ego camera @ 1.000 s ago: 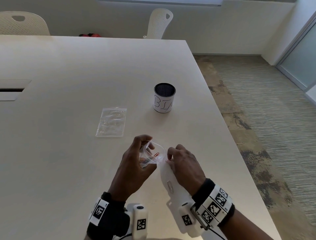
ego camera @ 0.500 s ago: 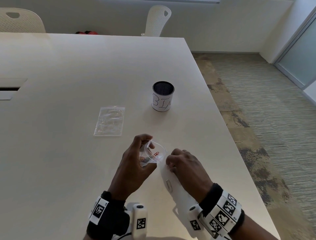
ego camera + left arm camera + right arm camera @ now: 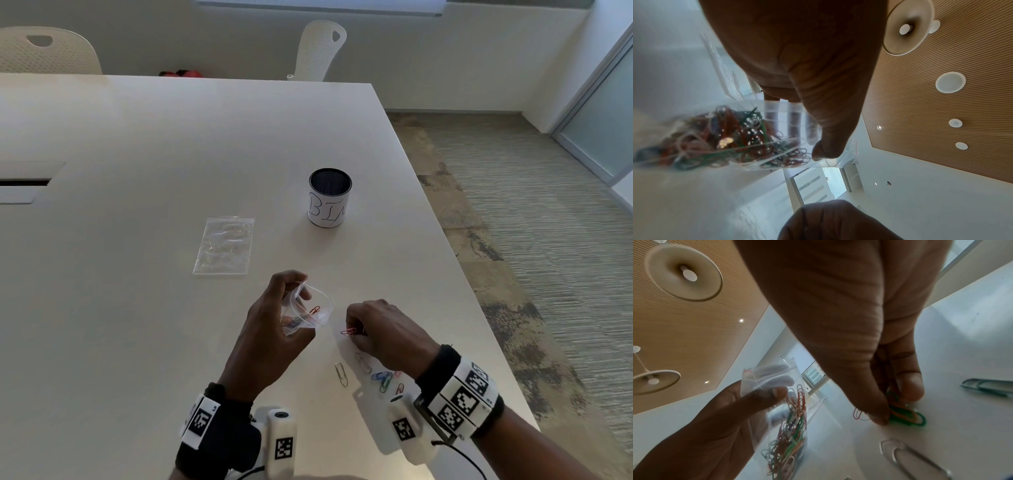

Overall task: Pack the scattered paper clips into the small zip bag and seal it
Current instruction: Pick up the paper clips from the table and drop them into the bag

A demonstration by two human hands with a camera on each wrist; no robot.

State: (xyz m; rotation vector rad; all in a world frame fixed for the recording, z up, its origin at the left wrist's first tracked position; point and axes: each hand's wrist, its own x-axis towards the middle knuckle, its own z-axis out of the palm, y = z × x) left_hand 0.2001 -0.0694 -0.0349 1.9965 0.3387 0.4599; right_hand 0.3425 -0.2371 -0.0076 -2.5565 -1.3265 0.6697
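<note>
My left hand [image 3: 274,318] holds a small clear zip bag [image 3: 306,313] just above the white table [image 3: 137,308], its mouth held wide. Several coloured paper clips [image 3: 731,139] fill the bag [image 3: 785,426]. To its right, my right hand [image 3: 356,334] is down on the table, thumb and fingers pinching a small bunch of green, orange and red clips [image 3: 904,413]. Several loose clips [image 3: 380,375] lie on the table near my right wrist, among them silver ones [image 3: 341,373], [image 3: 908,457].
A second clear flat bag [image 3: 224,245] lies farther back on the left. A black mesh cup labelled BIN [image 3: 329,197] stands behind the hands. The table's right edge [image 3: 479,308] runs close beside my right hand.
My right hand has drawn back from the bag's mouth, moved right and come down onto the table, where it now pinches clips. The left hand and bag have stayed put.
</note>
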